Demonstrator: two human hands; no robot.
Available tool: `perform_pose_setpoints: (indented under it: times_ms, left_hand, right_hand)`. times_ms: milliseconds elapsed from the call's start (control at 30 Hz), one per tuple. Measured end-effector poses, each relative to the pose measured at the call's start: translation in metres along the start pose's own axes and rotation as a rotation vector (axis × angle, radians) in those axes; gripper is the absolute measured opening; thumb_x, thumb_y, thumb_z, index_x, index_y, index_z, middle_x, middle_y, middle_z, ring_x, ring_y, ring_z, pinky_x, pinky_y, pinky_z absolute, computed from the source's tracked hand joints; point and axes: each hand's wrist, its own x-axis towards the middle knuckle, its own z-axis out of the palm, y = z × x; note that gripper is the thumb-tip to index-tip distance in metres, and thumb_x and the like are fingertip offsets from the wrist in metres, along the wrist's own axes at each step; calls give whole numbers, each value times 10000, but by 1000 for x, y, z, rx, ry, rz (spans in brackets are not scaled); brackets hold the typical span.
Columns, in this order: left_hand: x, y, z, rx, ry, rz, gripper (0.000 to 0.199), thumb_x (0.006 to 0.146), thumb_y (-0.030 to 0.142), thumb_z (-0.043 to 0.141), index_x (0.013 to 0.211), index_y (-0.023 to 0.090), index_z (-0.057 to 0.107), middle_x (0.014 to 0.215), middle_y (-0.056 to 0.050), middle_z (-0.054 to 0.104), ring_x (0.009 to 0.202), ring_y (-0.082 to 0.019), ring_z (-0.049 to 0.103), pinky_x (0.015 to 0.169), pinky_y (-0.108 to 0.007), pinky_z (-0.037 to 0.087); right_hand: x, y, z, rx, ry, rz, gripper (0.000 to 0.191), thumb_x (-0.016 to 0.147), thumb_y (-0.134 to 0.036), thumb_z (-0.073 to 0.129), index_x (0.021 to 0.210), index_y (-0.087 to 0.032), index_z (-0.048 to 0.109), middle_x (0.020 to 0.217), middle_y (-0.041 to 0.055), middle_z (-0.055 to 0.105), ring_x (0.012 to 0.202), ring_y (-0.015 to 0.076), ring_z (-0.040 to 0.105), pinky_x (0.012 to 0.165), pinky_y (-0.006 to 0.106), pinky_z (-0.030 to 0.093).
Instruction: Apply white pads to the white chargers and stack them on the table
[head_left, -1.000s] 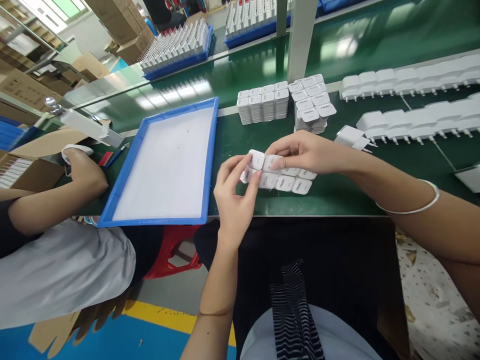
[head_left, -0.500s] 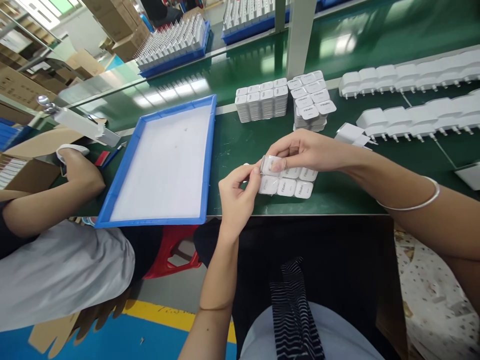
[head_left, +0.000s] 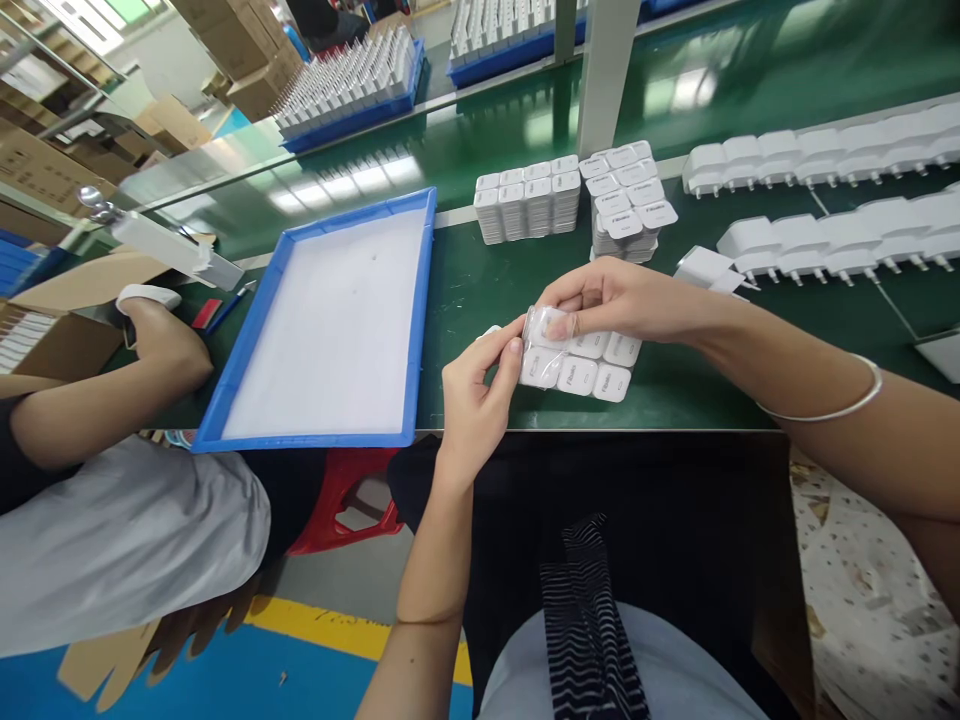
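Several small white rounded-square plates (head_left: 577,376) with dark print lie in two rows on the green bench. Clear plastic film (head_left: 537,368) shines over the plates at the left end. My left hand (head_left: 480,385) is closed at that end, thumb and forefinger pinching the film's edge; the fingertips partly cover the pinched spot. From the right, my right hand (head_left: 611,305) grips the upper-left white plate (head_left: 541,325), its thumb pressed on top and the other fingers hidden behind. A small white piece (head_left: 491,331) shows just behind my left fingers.
Stacks of white plates (head_left: 526,205) and a second stack (head_left: 628,200) stand behind my hands. To the left lies a blue-rimmed tray (head_left: 409,385), beyond it another person's arm (head_left: 161,345). White plug adapters (head_left: 832,245) line the right, near a post (head_left: 602,80).
The film at the left end shows more plainly over the plates, and my left fingertips have shifted slightly. My right hand keeps its grip. The whole view has moved a little.
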Motion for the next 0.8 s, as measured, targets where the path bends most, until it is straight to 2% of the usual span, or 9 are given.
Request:
perform_pose_setpoints:
  times_ms: [133,233,333,467,600,800]
  left_hand:
    - [-2,0,2,45,-1,29,416,1022,361,532,1429,277,562,1155,-65,773,946,-191,746,837,-332,601]
    - [-2,-2,3,50,-1,52,431,1030,378,513,1451,283,515,1107,-71,777,894,-187,742,768,-313,583]
    - [2,-5,3,-20,27,21,395,1021,412,526,1395,289,547,1084,-67,775,824,-174,727,690,-296,557]
    - [7,-11,6,-148,58,-122,404,981,497,573,1325,286,591,1013,-57,777,731,-162,702,658,-299,554]
    - [4,-9,11,-192,96,-141,364,994,507,543,1254,270,637,1025,-60,768,833,-172,725,725,-305,575]
    - [5,-10,13,-239,98,-113,262,935,429,677,1104,232,713,1010,-47,764,909,-155,725,772,-252,573]
  right_hand:
    - [1,-1,1,38,-19,19,187,895,-339,724,939,-157,723,726,5,718,542,74,595,495,182,463]
    - [0,-1,-1,74,-28,45,144,883,-296,724,932,-160,726,734,5,724,542,75,601,485,180,451]
    - [0,-2,-3,114,-26,66,104,861,-254,726,920,-169,734,733,-4,724,551,82,615,492,183,458]
    - [-1,-4,-4,90,-6,66,98,862,-255,718,908,-171,739,727,-8,720,542,83,608,500,194,462]
    - [0,-3,-1,22,22,86,133,873,-280,719,931,-164,746,744,7,730,555,88,611,493,194,454]
    - [1,1,-1,10,22,73,156,884,-300,726,933,-153,746,731,3,721,536,65,582,465,170,419]
